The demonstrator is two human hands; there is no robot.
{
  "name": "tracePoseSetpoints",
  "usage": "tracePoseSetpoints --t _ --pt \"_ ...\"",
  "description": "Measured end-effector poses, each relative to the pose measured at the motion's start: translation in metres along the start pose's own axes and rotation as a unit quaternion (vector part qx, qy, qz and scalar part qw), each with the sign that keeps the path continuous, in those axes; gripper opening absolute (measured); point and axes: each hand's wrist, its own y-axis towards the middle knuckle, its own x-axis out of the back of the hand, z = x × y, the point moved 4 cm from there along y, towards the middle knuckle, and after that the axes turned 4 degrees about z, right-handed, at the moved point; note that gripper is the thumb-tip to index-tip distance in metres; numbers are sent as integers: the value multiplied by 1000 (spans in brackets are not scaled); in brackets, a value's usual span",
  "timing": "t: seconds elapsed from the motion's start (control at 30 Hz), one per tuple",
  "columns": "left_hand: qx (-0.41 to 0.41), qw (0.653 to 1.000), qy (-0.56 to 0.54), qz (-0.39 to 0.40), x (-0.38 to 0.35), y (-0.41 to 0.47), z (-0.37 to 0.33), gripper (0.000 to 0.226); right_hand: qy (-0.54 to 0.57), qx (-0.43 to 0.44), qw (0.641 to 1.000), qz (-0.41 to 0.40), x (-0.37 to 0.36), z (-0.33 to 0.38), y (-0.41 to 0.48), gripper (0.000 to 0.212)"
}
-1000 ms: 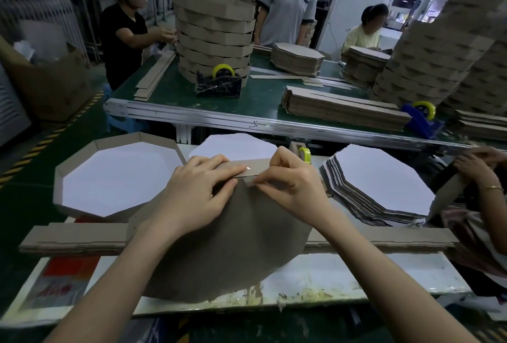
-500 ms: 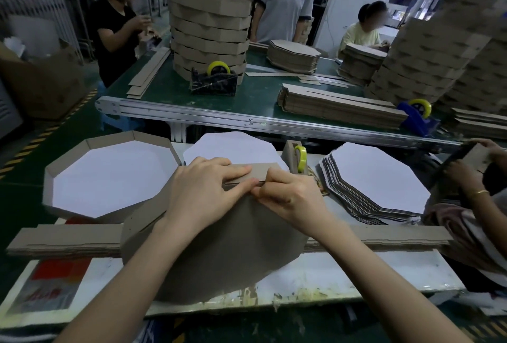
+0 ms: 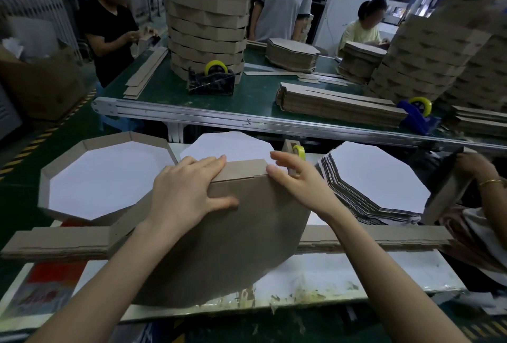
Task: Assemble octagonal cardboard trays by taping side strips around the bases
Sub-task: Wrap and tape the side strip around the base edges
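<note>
A brown octagonal tray (image 3: 227, 246) stands tilted on the white worktop, its underside facing me and its side strip (image 3: 244, 168) along the top edge. My left hand (image 3: 186, 191) lies flat over the top left of the tray, fingers over the strip and thumb on the base. At the tray's top right corner my right hand (image 3: 296, 180) has spread fingers and only its thumb tip touches the strip. Just behind that hand stands a small yellow tape roll (image 3: 298, 152) on a cardboard holder.
A finished tray (image 3: 68, 161) lies at the left, a white base (image 3: 230, 143) behind, a stack of bases (image 3: 375, 178) at the right. Loose side strips (image 3: 55, 242) cross the worktop. Another person's hand (image 3: 477, 167) works at the far right. The green conveyor table (image 3: 255, 95) carries tray stacks and dispensers.
My right hand has let go of the strip seam and moved right, its fingers spreading. My left hand has slid flat over the strip. The tray's top edge shows more.
</note>
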Motion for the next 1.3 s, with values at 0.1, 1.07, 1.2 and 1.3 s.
tracePoseSetpoints --t 0.1,1.07,1.2,1.3 --pt "6 993 107 49 0 -1 6 96 -2 4 998 58 -5 -4 1 68" --pt "4 970 -230 -75 -20 -38 56 95 -76 65 989 105 -16 65 21 18" --pt "6 968 -239 -77 -18 -42 59 94 -6 61 994 91 -14 67 23 15" --pt "1 969 -234 -83 -20 -43 56 93 -22 59 992 105 -12 65 22 17"
